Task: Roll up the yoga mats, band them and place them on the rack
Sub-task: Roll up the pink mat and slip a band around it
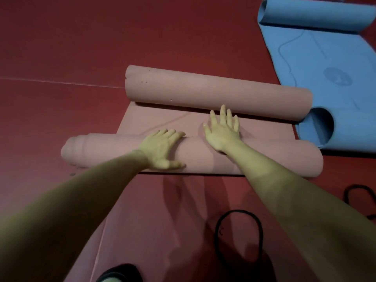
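Note:
A pink yoga mat [158, 119] lies on the red floor, curled at both ends. Its near roll [274, 159] runs left to right in front of me; its far roll [213, 92] lies behind a short flat strip. My left hand [162, 148] presses flat on top of the near roll, fingers draped over it. My right hand [221, 131] rests with straight, spread fingers across the near roll's far side and the flat strip. A black elastic band [217, 231] lies in a loop on the floor near my knees.
A blue yoga mat [317, 58], part unrolled and curled at both ends, lies at the right, touching the pink mat's far roll. A second black band [350, 190] lies at the right edge. A dark shoe [120, 273] shows at the bottom.

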A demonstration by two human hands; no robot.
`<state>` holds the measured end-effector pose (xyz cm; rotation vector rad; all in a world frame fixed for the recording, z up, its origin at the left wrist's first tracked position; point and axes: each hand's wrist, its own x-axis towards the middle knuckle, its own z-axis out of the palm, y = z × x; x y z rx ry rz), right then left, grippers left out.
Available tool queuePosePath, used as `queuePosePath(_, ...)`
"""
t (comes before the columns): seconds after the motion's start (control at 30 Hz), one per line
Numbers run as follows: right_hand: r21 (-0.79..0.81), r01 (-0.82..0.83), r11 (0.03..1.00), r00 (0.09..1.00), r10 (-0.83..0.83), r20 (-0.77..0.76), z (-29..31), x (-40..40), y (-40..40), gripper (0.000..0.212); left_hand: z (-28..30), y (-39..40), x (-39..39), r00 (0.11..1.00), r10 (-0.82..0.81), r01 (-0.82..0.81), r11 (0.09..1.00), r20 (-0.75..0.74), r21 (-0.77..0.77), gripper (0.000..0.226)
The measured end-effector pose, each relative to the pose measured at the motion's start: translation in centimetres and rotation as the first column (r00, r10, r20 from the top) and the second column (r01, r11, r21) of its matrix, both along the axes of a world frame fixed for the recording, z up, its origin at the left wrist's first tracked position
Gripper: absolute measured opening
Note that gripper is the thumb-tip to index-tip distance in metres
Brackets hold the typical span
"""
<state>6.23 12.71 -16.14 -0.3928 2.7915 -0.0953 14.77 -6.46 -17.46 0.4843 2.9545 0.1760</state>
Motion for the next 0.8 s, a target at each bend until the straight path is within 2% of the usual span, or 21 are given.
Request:
queuePosePath(0.1,-0.028,-0.008,1.000,1.000,0.008,-0.011,0.1,-0.4,0.3,0.062,0.3,-0.4,-1.4,0.998,0.035,-0.034,0.999,0.048,-0.008,0.095)
queuePosePath(0.17,-0.065,-0.020,0.998,0.999,0.017,-0.048,0.1,-0.5,0.8,0.062,0.5,-0.3,-2.4,0.990,0.132,-0.129,0.990,0.050,-0.049,0.088)
queuePosePath(0.27,-0.087,-0.157,0.984,0.968,0.136,-0.210,0.1,0.0,1.9,0.062,0.5,1.1,-5.4,0.934,0.347,-0.340,0.936,0.088,-0.091,0.054)
queuePosePath(0.33,-0.077,-0.245,0.966,0.944,0.220,-0.246,0.0,0.1,2.4,0.074,0.6,2.0,-7.0,0.901,0.407,-0.395,0.913,0.151,-0.101,0.047)
queuePosePath(0.4,-0.017,-0.302,0.953,0.940,0.294,-0.173,0.1,-0.3,2.7,0.099,0.6,2.0,-7.7,0.895,0.410,-0.401,0.912,0.177,-0.088,0.047)
queuePosePath(0.47,0.113,-0.361,0.926,0.920,0.373,-0.119,0.2,-1.0,2.7,0.124,0.4,1.6,-8.0,0.894,0.408,-0.401,0.913,0.185,-0.076,0.048)
queuePosePath(0.53,0.216,-0.390,0.895,0.902,0.419,-0.107,0.0,-1.5,2.5,0.136,0.3,1.4,-8.3,0.888,0.412,-0.409,0.911,0.203,-0.062,0.048)
queuePosePath(0.6,0.272,-0.384,0.882,0.897,0.427,-0.118,-0.4,-1.7,2.1,0.138,0.2,1.2,-8.4,0.895,0.403,-0.401,0.915,0.194,-0.052,0.048)
queuePosePath(0.67,0.298,-0.368,0.881,0.898,0.420,-0.133,-0.5,-2.0,1.8,0.135,0.2,0.9,-7.9,0.927,0.365,-0.361,0.931,0.091,-0.049,0.052)
queuePosePath(0.8,0.311,-0.364,0.878,0.894,0.423,-0.149,-0.5,-2.0,1.7,0.129,-0.8,1.1,-4.9,0.971,0.190,-0.202,0.977,-0.147,-0.069,0.086)
